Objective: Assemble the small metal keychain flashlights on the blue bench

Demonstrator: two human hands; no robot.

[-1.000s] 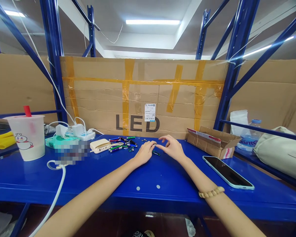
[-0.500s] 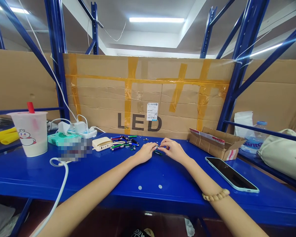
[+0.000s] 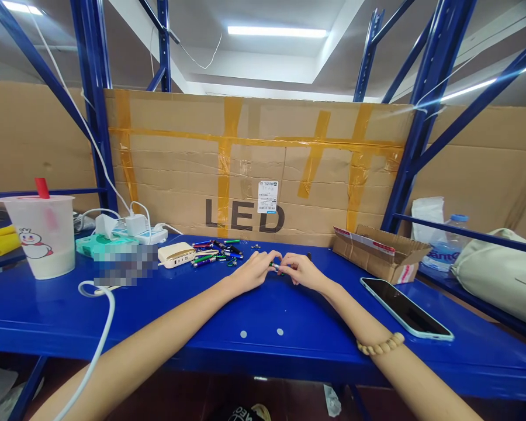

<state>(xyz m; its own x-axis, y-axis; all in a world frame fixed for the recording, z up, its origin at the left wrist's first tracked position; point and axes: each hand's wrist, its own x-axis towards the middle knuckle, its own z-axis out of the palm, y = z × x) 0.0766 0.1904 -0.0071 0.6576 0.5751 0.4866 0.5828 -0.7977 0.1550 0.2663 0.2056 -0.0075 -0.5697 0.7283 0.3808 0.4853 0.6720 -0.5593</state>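
Observation:
Both hands meet over the blue table, fingertips almost touching around a small, slim pen-like piece [image 3: 273, 266] with green and silver on it. My left hand [image 3: 255, 271] pinches its left end with thumb and forefinger. My right hand [image 3: 303, 271] is closed on the other end, its fingers covering most of that side. To the left of my left hand lies a loose pile of pen-like pieces [image 3: 219, 251] in blue, green, red and silver. A few tiny shiny parts [image 3: 256, 246] sit behind my left hand. A small dark item [image 3: 309, 255] shows just beyond my right hand.
A white power bank [image 3: 176, 255], a green packet [image 3: 107, 245], a power strip [image 3: 155, 235] and a plastic cup [image 3: 44, 234] stand left, with a white cable [image 3: 107, 327]. Rightward are an open cardboard box [image 3: 372, 254] and a phone [image 3: 405, 307]. Cardboard [image 3: 179, 169] walls the back.
The dark green pen-like piece that lay on the table below my fingers is now off the table, between both hands. The view has shifted slightly to the right.

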